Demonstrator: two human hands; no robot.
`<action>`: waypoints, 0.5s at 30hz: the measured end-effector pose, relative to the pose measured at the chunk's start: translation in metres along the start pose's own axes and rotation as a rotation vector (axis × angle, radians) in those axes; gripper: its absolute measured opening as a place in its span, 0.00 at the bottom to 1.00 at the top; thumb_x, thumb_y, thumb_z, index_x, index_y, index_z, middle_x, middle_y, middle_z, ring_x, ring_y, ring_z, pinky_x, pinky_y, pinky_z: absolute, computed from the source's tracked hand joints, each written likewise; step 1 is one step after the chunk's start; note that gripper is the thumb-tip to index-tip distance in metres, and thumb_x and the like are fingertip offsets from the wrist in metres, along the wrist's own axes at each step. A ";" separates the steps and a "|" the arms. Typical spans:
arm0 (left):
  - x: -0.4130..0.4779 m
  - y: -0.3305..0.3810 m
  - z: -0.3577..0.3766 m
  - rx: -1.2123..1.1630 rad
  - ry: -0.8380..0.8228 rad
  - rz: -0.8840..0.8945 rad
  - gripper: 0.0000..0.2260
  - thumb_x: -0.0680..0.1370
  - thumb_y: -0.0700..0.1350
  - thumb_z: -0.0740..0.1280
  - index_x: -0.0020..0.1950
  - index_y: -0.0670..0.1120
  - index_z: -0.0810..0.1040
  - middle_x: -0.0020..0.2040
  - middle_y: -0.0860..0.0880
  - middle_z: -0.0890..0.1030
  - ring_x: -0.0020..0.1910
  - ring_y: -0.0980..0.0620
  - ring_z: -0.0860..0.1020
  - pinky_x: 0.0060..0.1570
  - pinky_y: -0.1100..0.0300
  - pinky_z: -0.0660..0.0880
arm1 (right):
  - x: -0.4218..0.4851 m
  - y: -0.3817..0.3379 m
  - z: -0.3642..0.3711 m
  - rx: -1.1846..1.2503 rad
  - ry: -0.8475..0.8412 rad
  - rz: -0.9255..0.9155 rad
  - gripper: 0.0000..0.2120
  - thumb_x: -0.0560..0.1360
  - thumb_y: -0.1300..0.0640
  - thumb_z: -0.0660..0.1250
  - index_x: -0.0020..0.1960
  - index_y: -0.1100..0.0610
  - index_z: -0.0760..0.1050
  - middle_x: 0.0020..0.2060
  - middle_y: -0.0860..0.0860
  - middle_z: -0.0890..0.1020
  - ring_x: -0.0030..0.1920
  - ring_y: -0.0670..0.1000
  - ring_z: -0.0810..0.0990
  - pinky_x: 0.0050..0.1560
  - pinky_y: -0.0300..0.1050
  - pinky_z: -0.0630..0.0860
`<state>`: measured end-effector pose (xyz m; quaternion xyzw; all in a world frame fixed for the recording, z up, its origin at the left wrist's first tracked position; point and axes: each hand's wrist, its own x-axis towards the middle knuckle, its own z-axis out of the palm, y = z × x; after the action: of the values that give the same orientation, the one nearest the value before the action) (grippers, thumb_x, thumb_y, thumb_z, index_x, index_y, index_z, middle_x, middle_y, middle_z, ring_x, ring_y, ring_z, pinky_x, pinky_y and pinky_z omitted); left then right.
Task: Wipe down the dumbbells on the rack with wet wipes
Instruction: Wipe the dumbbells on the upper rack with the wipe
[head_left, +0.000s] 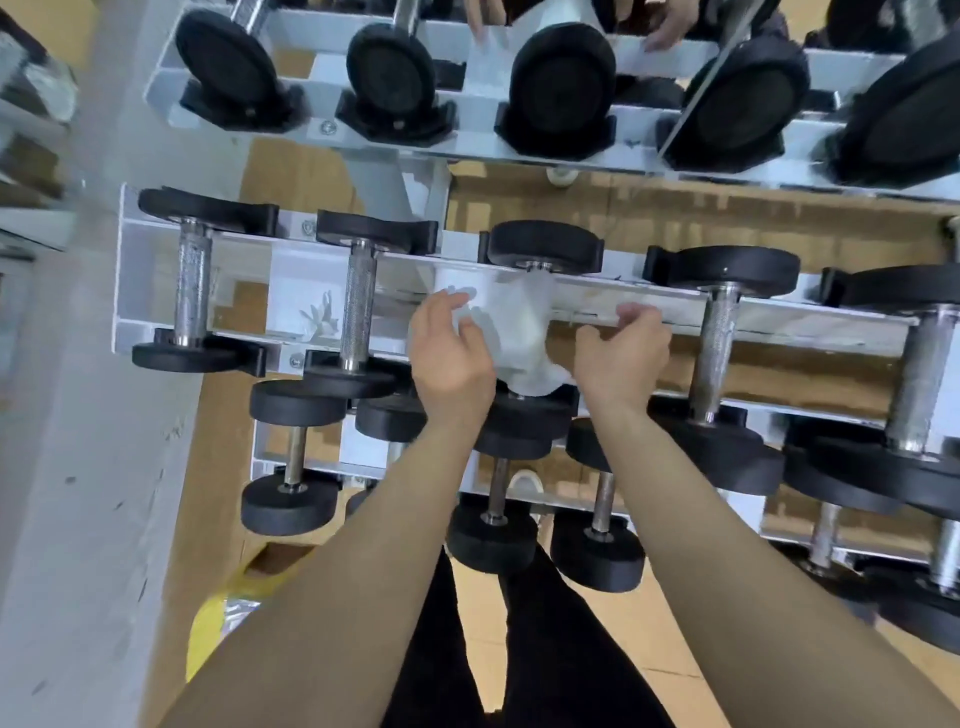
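Observation:
A white wet wipe (514, 332) is draped over the handle of the third dumbbell (545, 247) on the top tier of the grey rack (156, 280). My left hand (449, 353) holds the wipe's left side with curled fingers. My right hand (621, 353) is just right of the wipe with fingers curled; its thumb side reaches the wipe's lower right corner, and whether it grips the wipe is unclear. The handle under the wipe is hidden.
Other black dumbbells with knurled steel handles (358, 306) (719, 343) flank the wiped one. Smaller dumbbells (291, 467) sit on the lower tier. A mirror (571, 78) behind the rack reflects the dumbbells and hands. A grey wall (78, 467) is at left, a yellow bag (213, 629) on the floor.

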<state>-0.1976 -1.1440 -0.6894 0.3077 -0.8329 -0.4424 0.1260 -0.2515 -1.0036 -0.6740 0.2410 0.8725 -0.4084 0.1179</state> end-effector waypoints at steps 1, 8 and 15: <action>-0.007 0.003 0.002 -0.085 0.031 -0.093 0.10 0.81 0.41 0.60 0.59 0.52 0.76 0.59 0.53 0.77 0.62 0.51 0.75 0.63 0.58 0.70 | -0.006 -0.003 0.005 -0.004 -0.020 -0.043 0.17 0.76 0.58 0.69 0.63 0.55 0.71 0.59 0.52 0.73 0.59 0.54 0.74 0.61 0.49 0.74; -0.015 0.010 0.025 -0.289 0.097 -0.503 0.11 0.84 0.46 0.60 0.60 0.46 0.78 0.58 0.51 0.81 0.58 0.51 0.77 0.60 0.57 0.72 | -0.004 -0.028 0.067 0.159 -0.348 0.154 0.19 0.73 0.52 0.71 0.59 0.62 0.74 0.52 0.55 0.83 0.53 0.57 0.82 0.52 0.46 0.77; -0.015 0.010 0.027 -0.225 0.084 -0.471 0.09 0.85 0.49 0.57 0.56 0.48 0.75 0.58 0.56 0.78 0.57 0.56 0.74 0.54 0.61 0.66 | 0.032 -0.034 0.070 0.554 -0.509 0.324 0.14 0.73 0.54 0.77 0.55 0.60 0.80 0.48 0.54 0.87 0.48 0.55 0.87 0.52 0.51 0.83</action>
<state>-0.2034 -1.1129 -0.6962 0.4954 -0.6778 -0.5363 0.0873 -0.2960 -1.0652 -0.7096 0.2891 0.6232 -0.6507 0.3234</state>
